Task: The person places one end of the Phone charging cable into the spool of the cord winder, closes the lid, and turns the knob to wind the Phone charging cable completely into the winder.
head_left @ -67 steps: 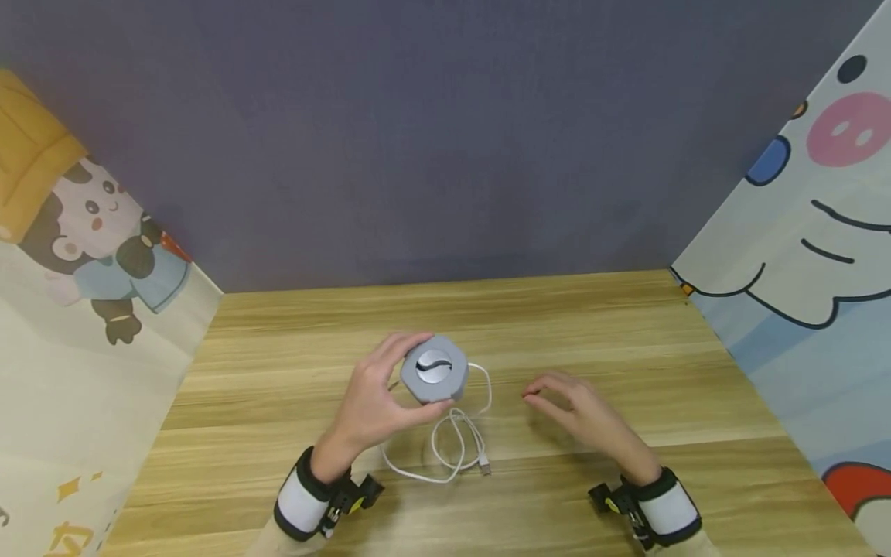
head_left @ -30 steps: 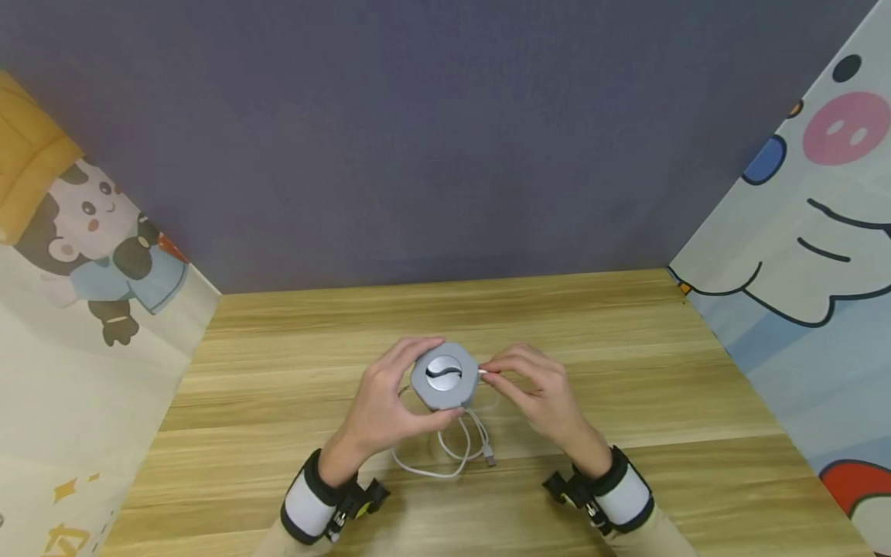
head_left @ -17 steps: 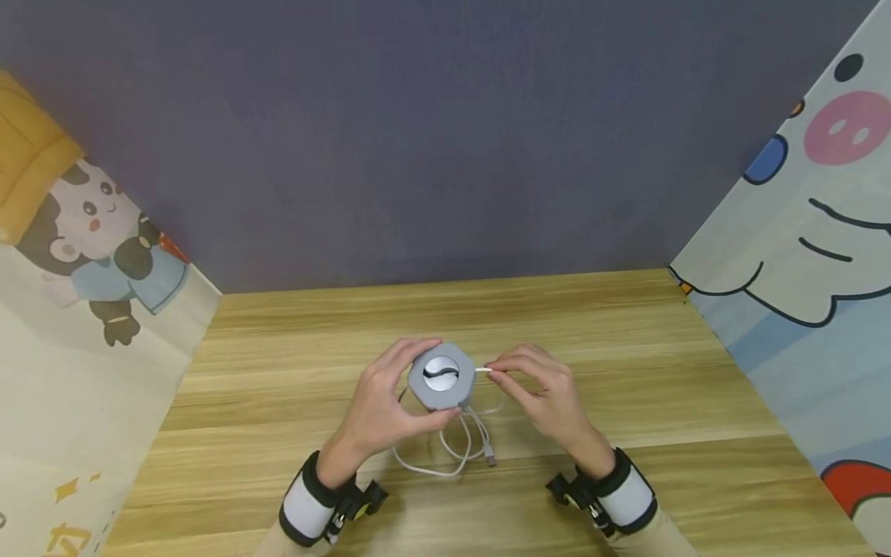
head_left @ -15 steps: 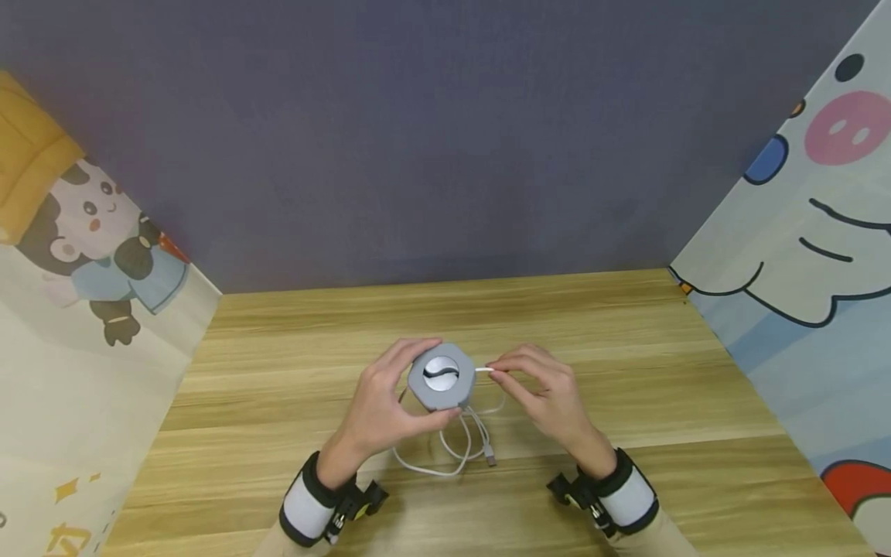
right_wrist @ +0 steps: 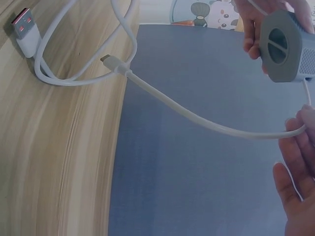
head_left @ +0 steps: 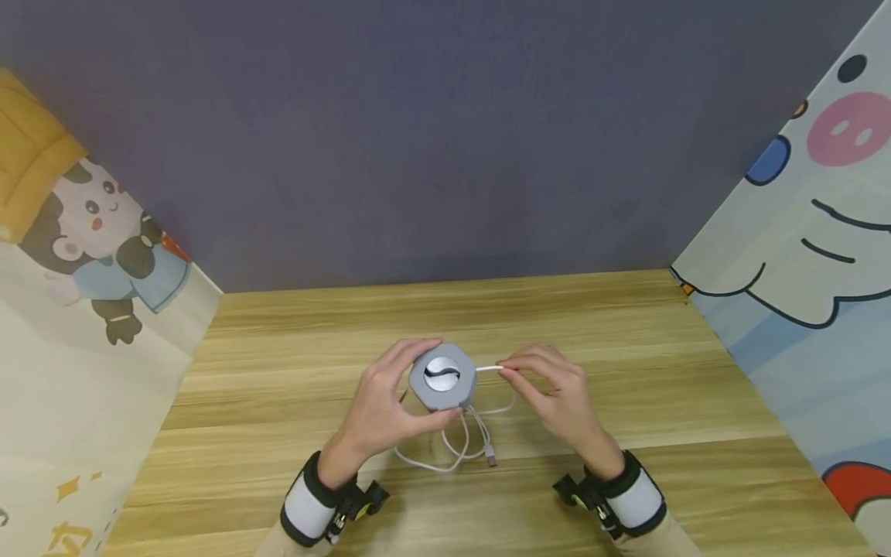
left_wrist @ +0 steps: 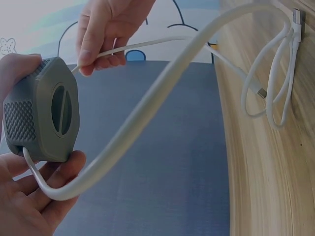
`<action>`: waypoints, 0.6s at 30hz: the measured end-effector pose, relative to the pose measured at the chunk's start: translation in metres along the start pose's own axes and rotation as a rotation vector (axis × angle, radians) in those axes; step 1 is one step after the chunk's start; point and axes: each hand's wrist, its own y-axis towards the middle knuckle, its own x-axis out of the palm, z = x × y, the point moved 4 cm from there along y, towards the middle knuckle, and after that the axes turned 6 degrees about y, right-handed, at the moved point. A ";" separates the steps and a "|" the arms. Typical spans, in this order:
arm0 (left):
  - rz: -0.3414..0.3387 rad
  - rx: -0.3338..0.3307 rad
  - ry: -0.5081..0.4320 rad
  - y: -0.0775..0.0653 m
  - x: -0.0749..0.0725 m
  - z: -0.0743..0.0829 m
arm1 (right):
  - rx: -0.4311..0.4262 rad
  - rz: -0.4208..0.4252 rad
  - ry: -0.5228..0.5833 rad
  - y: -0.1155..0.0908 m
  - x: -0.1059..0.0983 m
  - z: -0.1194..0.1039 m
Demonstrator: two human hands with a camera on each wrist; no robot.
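Note:
My left hand [head_left: 372, 410] grips a grey six-sided cable winder [head_left: 442, 375] between thumb and fingers, its silver round middle facing up, above the table. White USB cable [head_left: 489, 368] comes out of its right side. A short way off, my right hand [head_left: 560, 394] pinches that cable between thumb and fingertips. Past those fingertips the cable hangs in a curve to a small USB-C plug [right_wrist: 114, 64]. From the opposite side of the winder [left_wrist: 54, 110] the cable loops down to the table. Its larger USB-A plug [right_wrist: 25, 30] lies there beside a loose coil.
The wooden table [head_left: 278, 333] runs back to a dark blue-grey panel [head_left: 445, 155]. Side panels with cartoon prints stand at left [head_left: 125, 240] and right [head_left: 800, 255]. Both wrists wear cameras on straps [head_left: 306, 499].
My right hand came left to the winder, pinched the cable at its side, then moved back right, drawing out more white cable. My left hand, holding the winder, shifted slightly right, then stayed nearly still.

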 end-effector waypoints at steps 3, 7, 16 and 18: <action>0.000 -0.001 0.001 0.000 0.001 0.000 | 0.007 0.002 0.000 -0.002 -0.003 0.001; -0.001 0.001 0.001 0.000 0.002 0.000 | 0.016 0.004 -0.007 -0.004 -0.005 0.002; 0.002 0.011 -0.002 0.001 0.004 0.001 | 0.013 0.034 -0.021 -0.008 -0.011 0.004; 0.000 0.009 -0.004 0.001 0.004 0.001 | 0.013 0.041 -0.035 -0.008 -0.012 0.005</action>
